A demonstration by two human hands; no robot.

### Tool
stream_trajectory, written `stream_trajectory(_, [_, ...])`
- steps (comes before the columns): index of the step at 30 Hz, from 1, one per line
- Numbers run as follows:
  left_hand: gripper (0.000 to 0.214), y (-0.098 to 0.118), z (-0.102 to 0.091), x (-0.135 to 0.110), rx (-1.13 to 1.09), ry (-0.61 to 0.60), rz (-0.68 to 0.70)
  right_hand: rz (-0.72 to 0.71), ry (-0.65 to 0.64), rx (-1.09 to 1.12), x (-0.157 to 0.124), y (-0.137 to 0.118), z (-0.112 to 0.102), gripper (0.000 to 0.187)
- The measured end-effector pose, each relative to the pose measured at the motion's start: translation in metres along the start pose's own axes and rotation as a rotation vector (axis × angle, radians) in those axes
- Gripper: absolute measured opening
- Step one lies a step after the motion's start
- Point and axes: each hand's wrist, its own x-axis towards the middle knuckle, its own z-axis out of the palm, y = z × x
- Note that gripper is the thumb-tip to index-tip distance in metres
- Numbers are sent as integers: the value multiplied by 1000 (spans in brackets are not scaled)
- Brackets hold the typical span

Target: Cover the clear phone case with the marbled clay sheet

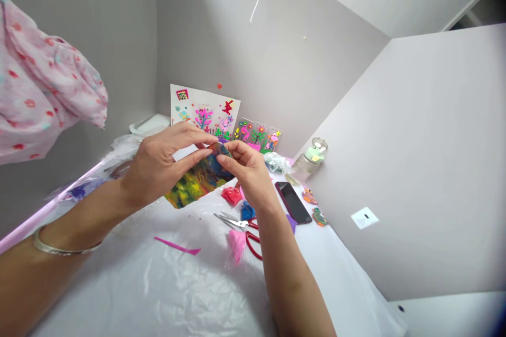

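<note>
Between both hands hangs a thin sheet [193, 181] marbled in yellow, green, red and blue; whether it is paper or flattened clay I cannot tell. My left hand [158, 160], a silver bangle on its wrist, pinches the sheet's top edge between thumb and fingers. Close beside it, my right hand [251, 168] grips the upper right corner, thumb in front. Below the hands lie scissors [237, 222] with red handles, partly covered by my right forearm. Near them are small bags of red [232, 196], blue [247, 210] and pink material [237, 245].
A pink strip [177, 246] lies on the white plastic table cover [158, 295]. A dark phone [293, 202], small clay figures [319, 217] and a clear bottle [310, 160] stand right. A decorated white sheet [182, 108] leans at the wall; pink cloth [47, 84] hangs left.
</note>
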Motion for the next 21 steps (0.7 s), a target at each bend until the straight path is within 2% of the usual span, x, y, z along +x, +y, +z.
stream_trajectory(5, [16,-3,2,0,-16,33,-19,-2,13,18,0,0,0,16])
stream_trajectory(16, [24,-6,11,-3,209,60,243,28,50,20,2,3,1,19])
stream_trajectory(18, [26,-7,13,-3,213,37,233,36,66,27,2,4,0,20])
stream_trajectory(21, [28,-7,10,1,127,44,131,38,87,19,4,6,-4,22])
